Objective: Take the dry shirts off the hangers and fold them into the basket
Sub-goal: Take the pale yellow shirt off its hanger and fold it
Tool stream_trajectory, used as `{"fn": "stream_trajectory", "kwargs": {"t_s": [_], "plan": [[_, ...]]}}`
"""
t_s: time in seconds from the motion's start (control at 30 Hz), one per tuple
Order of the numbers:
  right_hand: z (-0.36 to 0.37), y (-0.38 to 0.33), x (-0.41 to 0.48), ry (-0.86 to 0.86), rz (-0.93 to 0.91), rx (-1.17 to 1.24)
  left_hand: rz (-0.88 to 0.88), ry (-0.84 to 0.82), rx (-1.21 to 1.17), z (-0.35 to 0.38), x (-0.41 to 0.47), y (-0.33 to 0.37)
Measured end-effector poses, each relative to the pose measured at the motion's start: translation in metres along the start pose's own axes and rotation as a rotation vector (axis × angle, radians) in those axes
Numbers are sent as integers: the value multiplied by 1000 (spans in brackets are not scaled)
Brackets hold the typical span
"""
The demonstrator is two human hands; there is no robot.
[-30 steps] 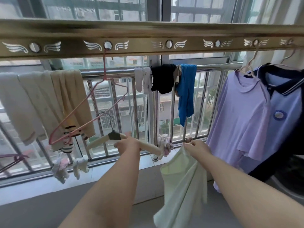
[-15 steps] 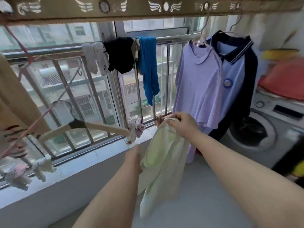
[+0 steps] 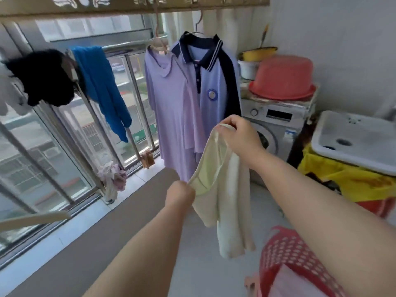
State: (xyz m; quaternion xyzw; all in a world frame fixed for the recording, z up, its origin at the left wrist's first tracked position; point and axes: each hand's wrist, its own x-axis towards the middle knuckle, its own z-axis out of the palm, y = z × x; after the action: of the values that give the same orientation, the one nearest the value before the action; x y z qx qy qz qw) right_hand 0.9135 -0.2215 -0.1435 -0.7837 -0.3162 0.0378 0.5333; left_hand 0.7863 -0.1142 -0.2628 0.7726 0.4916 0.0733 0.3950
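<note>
While both hands hold it up in mid-air, a pale yellow-green shirt (image 3: 222, 189) hangs off any hanger, above the floor w/ its lower part dangling loose. Left hand (image 3: 180, 194) is a closed fist gripping the shirt's banded edge at the low end; right hand (image 3: 237, 136) sits higher and farther away, thumb and fingers pinching the other end of that edge. Hands are apart, w/ the edge stretched on a slant between them. Red mesh basket (image 3: 287, 254) sits on the floor at bottom right, just beside the shirt's hanging hem and partly hidden by the right forearm; pale pink fabric (image 3: 289, 281) lies inside it. Behind the shirt, 2 more tops hang from the overhead drying bar (image 3: 128, 5): a lilac shirt (image 3: 171, 99) on a pink hanger (image 3: 158, 42), and, touching its right side, a light blue polo (image 3: 212, 82) w/ navy collar and sleeves. On the window rail, left of those, a blue cloth (image 3: 100, 86) and a black garment (image 3: 42, 78) are draped side by side. Cream hanger arm (image 3: 32, 218) pokes in at the left edge, bare. Washing machine (image 3: 276, 125) stands in the far right corner w/ an upturned red basin (image 3: 282, 78) on its top; a yellow basin (image 3: 259, 53) is behind that. White sink (image 3: 353, 142) at right edge.
</note>
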Motion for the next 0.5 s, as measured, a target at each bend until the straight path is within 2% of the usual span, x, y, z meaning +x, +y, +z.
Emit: {"fn": "stream_trajectory", "kwargs": {"t_s": [0.1,0.2,0.37,0.5], "plan": [[-51,26,7,137,29,-122,57,158,-159,-10,5,28],[-98,59,6,193,105,-173,158,261,-276,-28,4,72],[-141,83,2,241,131,-181,351,209,-207,-49,-5,147],[-166,80,6,303,99,-254,391,140,-201,-54,-16,183]]}}
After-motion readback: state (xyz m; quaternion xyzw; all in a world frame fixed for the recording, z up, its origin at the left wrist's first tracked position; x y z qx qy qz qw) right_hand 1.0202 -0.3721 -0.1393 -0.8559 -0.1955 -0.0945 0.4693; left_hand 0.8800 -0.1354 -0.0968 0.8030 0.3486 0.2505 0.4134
